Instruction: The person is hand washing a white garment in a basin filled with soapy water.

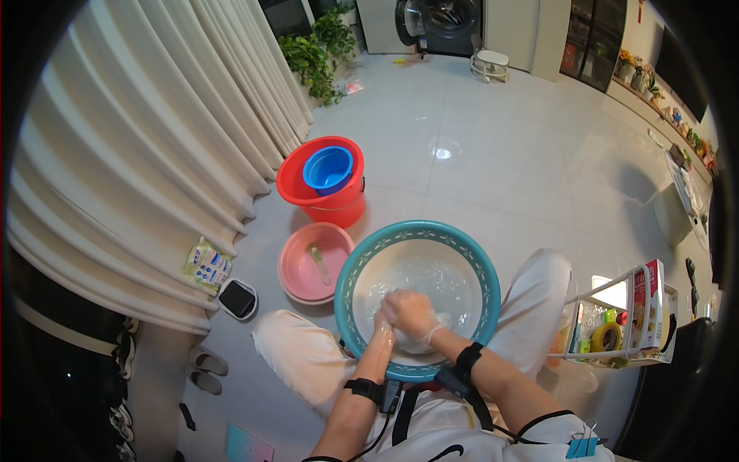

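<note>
Teal-rimmed washbasin, just one, sits between two trousered knees; inside it, left hand and right hand meet, fingers curled together. I cannot tell whether they grip the half-hidden whitish lump beneath.

From my post I have the large basin between the wearer's left knee and right knee. To its left I see a smaller basin; beyond that, a bucket with a tub inside. The curtain hangs farther left. Right of the right knee is a caddy. Far ahead I get a washing machine, a stool before it.
</note>
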Demonstrator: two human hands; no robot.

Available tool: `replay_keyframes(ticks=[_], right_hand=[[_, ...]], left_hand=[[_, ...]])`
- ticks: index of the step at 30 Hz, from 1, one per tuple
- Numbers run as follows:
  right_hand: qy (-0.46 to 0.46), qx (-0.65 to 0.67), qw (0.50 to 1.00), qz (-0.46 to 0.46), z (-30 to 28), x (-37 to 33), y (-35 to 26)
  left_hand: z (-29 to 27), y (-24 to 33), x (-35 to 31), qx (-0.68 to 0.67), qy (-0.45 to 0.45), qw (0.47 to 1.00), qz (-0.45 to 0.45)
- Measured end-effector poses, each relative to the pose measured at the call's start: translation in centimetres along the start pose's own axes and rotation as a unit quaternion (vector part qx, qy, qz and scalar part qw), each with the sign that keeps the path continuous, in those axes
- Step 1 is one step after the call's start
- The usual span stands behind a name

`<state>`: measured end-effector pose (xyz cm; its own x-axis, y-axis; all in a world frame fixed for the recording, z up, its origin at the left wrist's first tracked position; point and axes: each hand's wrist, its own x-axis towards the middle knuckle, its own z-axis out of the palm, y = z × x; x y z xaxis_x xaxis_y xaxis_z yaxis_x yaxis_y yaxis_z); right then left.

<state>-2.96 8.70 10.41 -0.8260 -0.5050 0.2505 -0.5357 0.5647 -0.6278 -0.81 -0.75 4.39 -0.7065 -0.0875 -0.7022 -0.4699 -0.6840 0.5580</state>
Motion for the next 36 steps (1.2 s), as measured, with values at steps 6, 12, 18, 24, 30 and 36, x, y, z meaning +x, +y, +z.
replay_keyframes(ticks=[6,12,18,24,30,36], right_hand=[[0.004,-0.09,0.987,0.134,-1.1,1.3,7.0],[-0.101,-0.134,0.968,0.184,-1.7,0.7,13.1],[-0.174,0.018,0.963,0.205,2.1,-1.4,12.2],[-0.169,0.114,0.971,0.128,0.1,-2.8,3.1],[0.004,0.072,0.994,0.078,-0.6,-3.1,-1.6],[0.049,0.026,0.998,0.025,-0.5,-1.8,-0.6]], left_hand=[[0.7,1.3,-0.2,0.023,-0.037,0.992,0.118],[-3.3,1.5,4.0,0.189,0.112,0.944,0.245],[0.2,0.0,2.6,0.19,0.139,0.965,0.115],[-1.8,0.4,3.7,-0.033,-0.059,0.997,-0.036],[-1.6,0.6,2.3,-0.063,-0.198,0.974,-0.093],[-4.8,-1.3,5.7,-0.086,-0.197,0.975,-0.063]])
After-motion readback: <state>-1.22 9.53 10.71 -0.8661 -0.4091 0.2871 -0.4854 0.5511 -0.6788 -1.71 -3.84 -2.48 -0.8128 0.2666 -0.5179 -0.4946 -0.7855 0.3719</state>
